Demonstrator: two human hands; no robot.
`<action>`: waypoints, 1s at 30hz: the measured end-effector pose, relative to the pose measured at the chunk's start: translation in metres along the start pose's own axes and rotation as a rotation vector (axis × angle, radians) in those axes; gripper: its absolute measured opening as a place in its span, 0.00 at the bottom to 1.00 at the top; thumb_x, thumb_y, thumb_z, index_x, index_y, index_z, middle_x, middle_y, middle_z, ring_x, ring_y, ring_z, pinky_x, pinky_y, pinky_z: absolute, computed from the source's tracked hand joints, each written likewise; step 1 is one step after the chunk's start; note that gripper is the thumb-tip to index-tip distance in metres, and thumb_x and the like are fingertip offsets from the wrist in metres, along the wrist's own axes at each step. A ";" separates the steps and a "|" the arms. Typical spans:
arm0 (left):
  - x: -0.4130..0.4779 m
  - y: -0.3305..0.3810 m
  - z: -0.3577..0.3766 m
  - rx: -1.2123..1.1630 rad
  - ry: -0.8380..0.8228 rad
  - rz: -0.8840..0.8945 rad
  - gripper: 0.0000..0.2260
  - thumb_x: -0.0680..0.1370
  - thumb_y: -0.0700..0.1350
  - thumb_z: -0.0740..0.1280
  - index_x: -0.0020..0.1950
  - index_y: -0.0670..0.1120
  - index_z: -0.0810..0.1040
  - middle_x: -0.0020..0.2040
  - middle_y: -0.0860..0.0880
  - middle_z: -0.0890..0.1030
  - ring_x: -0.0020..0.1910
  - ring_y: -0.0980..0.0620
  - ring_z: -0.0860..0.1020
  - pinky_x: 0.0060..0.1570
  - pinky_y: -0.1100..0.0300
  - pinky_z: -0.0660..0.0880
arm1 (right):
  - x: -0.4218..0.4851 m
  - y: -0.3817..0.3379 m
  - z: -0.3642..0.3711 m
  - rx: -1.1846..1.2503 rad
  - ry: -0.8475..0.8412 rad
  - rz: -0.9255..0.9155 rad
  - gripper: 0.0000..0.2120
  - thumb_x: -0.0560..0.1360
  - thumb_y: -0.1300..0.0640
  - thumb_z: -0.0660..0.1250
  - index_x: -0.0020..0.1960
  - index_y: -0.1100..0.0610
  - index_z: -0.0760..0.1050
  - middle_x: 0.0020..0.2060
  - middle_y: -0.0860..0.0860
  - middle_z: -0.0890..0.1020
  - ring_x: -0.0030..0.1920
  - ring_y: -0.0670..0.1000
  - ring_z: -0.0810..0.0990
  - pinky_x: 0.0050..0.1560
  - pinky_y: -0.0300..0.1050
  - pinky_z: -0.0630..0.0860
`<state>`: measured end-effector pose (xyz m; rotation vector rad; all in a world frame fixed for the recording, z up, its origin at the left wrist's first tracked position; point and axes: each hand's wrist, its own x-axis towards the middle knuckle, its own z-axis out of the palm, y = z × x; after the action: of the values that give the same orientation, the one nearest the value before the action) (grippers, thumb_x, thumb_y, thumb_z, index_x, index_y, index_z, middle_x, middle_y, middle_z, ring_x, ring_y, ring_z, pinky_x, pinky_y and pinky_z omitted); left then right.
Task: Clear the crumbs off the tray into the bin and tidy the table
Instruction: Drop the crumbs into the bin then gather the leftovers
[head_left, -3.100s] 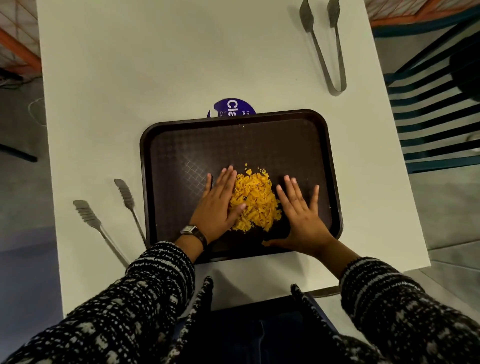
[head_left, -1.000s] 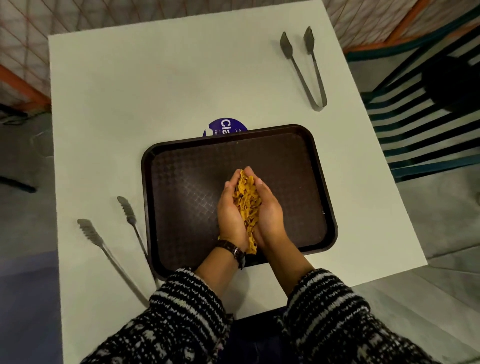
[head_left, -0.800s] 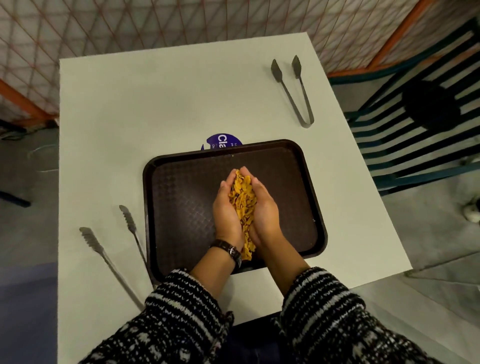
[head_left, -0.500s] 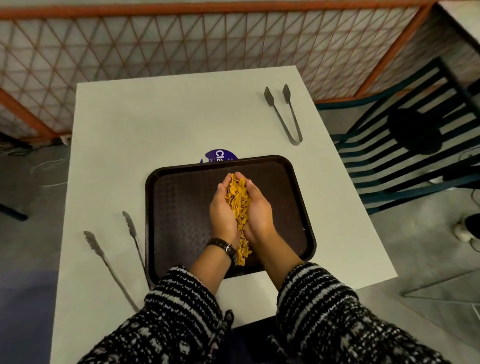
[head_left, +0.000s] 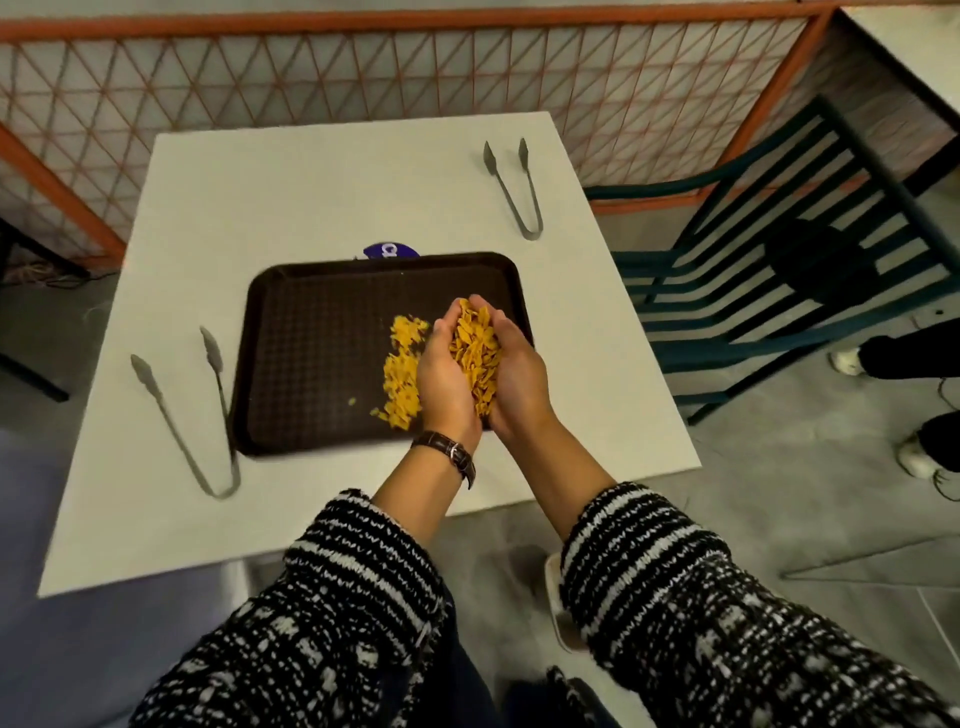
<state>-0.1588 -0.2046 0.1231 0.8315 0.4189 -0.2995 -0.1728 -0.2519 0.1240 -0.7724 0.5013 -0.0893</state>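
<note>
Crumbs (head_left: 475, 353) heaped in a cupped two-handed grip: left hand (head_left: 447, 384) and right hand (head_left: 519, 379) curl together around them, centre frame, above the right side of the tray (head_left: 311, 338). Loose patch (head_left: 402, 374) of more flakes lies on the tray, just left of the grip.

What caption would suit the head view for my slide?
Cupped left hand and right hand hold yellow flaky crumbs above the dark brown rectangular plastic tray, where more crumbs lie.
</note>
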 end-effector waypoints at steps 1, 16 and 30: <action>-0.016 -0.015 0.000 -0.002 -0.001 -0.001 0.17 0.81 0.46 0.53 0.65 0.41 0.73 0.55 0.45 0.80 0.53 0.50 0.80 0.51 0.61 0.77 | -0.016 -0.004 -0.015 -0.012 -0.001 -0.005 0.17 0.81 0.57 0.53 0.66 0.60 0.71 0.61 0.57 0.78 0.60 0.54 0.78 0.63 0.48 0.73; -0.160 -0.199 -0.035 0.012 0.019 -0.276 0.18 0.81 0.44 0.52 0.67 0.38 0.70 0.62 0.40 0.76 0.57 0.46 0.77 0.62 0.54 0.71 | -0.161 0.014 -0.206 0.086 0.263 0.024 0.15 0.81 0.57 0.53 0.62 0.60 0.73 0.52 0.54 0.82 0.54 0.51 0.80 0.61 0.47 0.74; -0.102 -0.392 -0.145 0.482 0.015 -0.557 0.13 0.79 0.45 0.58 0.53 0.43 0.80 0.44 0.50 0.84 0.45 0.53 0.82 0.47 0.60 0.77 | -0.120 0.149 -0.402 0.212 0.615 0.095 0.14 0.80 0.58 0.53 0.55 0.58 0.77 0.52 0.55 0.82 0.54 0.53 0.81 0.60 0.47 0.74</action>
<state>-0.4456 -0.3358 -0.1699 1.1790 0.6015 -0.9372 -0.4807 -0.3736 -0.1740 -0.5019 1.0917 -0.2919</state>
